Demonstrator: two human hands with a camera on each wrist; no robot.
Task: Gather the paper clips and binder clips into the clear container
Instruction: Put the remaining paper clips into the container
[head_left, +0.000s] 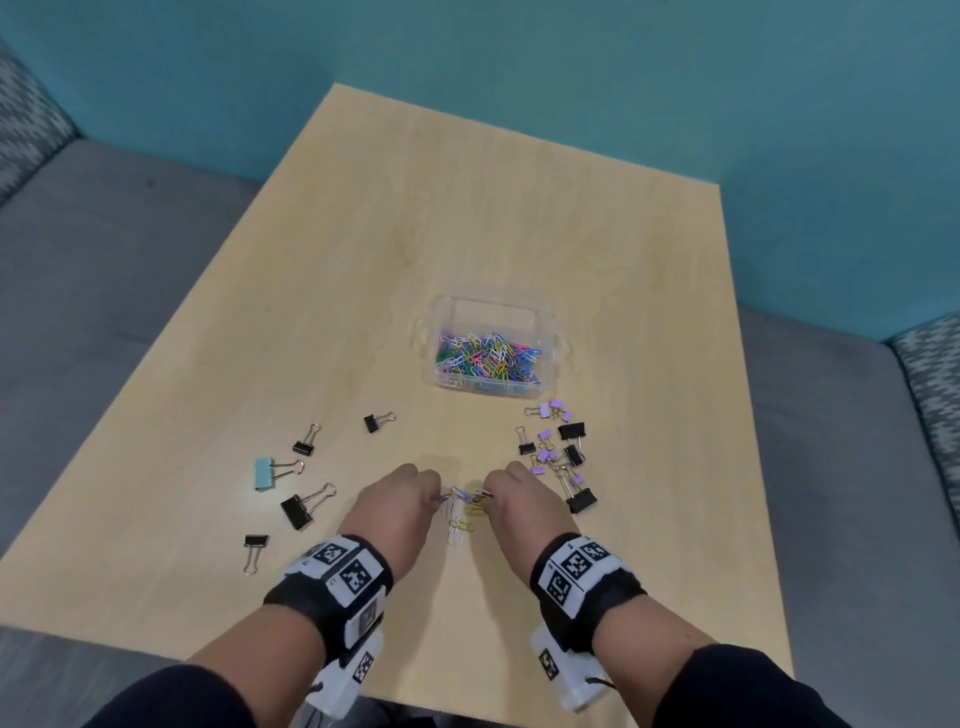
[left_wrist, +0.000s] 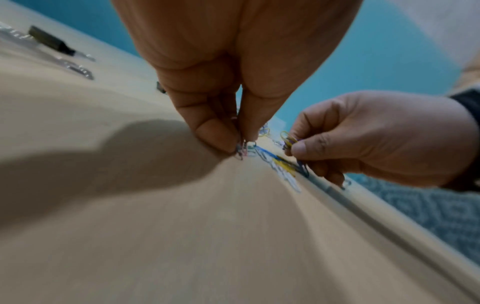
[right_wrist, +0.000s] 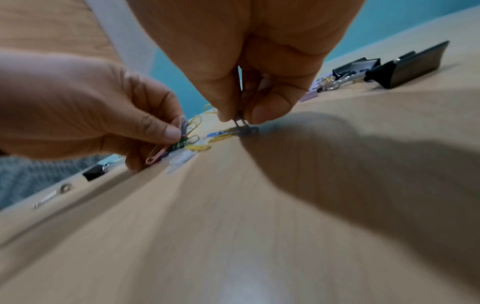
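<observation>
Around the two hands, binder clips lie scattered over the pale wooden table (head_left: 395, 249): black ones and a single light-blue binder clip (head_left: 264, 474) to the left, and a denser cluster of purple and black binder clips (head_left: 560, 452) to the right, just beside the right wrist's path toward the clear container (head_left: 491, 312). That container sits beyond the hands near the table's middle, already holding a heap of coloured paper clips (head_left: 488, 358). Between the hands a few loose paper clips (head_left: 461, 519), yellow, white and blue, rest on the wood. The left hand (head_left: 395, 512) has thumb and fingertips (left_wrist: 221, 135) pressed together on a small bunch of clips at the table surface. The right hand (head_left: 519, 506) likewise pinches several clips, its fingers (right_wrist: 270, 111) curled tight round them, low over the wood.
</observation>
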